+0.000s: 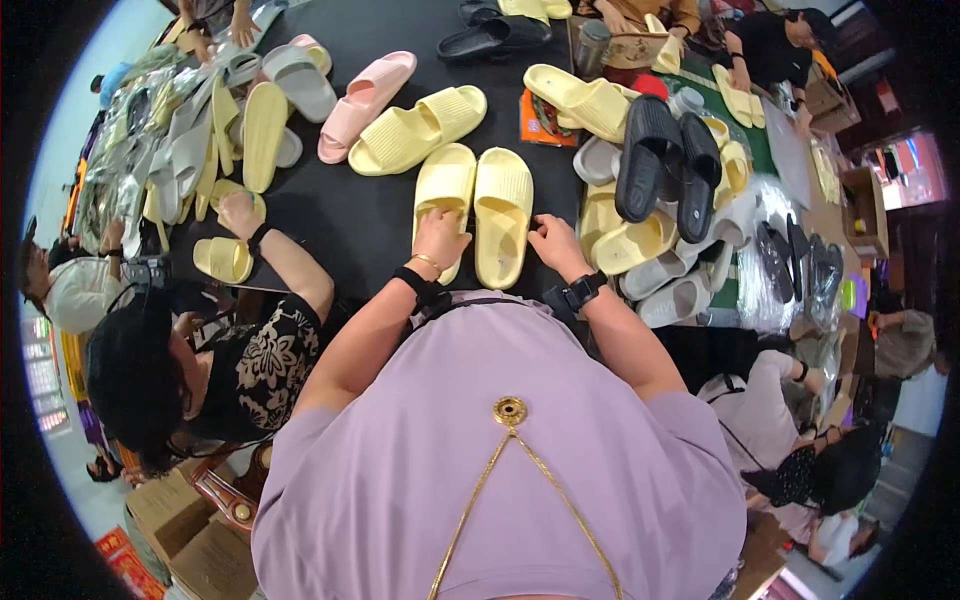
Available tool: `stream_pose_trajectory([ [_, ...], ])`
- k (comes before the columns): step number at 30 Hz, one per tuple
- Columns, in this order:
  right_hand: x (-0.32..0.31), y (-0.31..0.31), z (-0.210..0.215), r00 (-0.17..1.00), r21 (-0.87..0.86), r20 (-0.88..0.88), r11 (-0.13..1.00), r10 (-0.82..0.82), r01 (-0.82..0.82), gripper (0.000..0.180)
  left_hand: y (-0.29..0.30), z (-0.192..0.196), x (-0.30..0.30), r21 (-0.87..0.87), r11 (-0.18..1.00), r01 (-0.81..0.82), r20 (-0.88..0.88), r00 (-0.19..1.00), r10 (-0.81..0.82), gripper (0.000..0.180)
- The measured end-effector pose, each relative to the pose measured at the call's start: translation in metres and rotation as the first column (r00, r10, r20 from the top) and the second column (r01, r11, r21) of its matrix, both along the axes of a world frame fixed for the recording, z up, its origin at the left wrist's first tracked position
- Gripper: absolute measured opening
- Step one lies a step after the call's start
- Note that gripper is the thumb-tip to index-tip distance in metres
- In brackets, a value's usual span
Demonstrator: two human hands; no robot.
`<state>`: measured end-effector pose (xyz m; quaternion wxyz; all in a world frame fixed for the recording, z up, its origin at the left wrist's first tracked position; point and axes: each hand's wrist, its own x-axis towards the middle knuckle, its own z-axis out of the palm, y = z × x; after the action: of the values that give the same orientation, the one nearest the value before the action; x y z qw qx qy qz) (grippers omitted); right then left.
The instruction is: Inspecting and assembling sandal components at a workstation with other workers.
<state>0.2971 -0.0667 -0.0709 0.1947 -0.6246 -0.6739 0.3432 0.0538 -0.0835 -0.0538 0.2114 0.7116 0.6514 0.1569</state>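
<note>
Yellow slippers, left fingers on one, right fingers beside

You have 2 bare hands in view: left hand, right hand. You've got 2 yellow slippers at them. Past that pair, you see 1 loose yellow slipper and 1 fully visible pink slipper. Right-hand heap: 2 black slippers on top, 1 orange packet by it. Your wrists: 1 watch, 1 gold bracelet. Wrapped slippers, left: too crowded to count.
</note>
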Motion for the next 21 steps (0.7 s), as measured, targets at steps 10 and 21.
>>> stream_pose_trajectory([
  [10,0.033,0.003,0.008,0.97,0.118,-0.056,0.964,-0.235,0.24,0.024,0.007,0.007,0.007,-0.029,1.0,0.008,0.114,0.993,-0.005,0.034],
  [21,-0.071,0.013,0.046,0.992,-0.037,0.034,0.992,0.12,-0.119,0.036,0.023,0.02,-0.017,0.039,0.992,-0.121,0.138,0.984,0.115,0.018],
])
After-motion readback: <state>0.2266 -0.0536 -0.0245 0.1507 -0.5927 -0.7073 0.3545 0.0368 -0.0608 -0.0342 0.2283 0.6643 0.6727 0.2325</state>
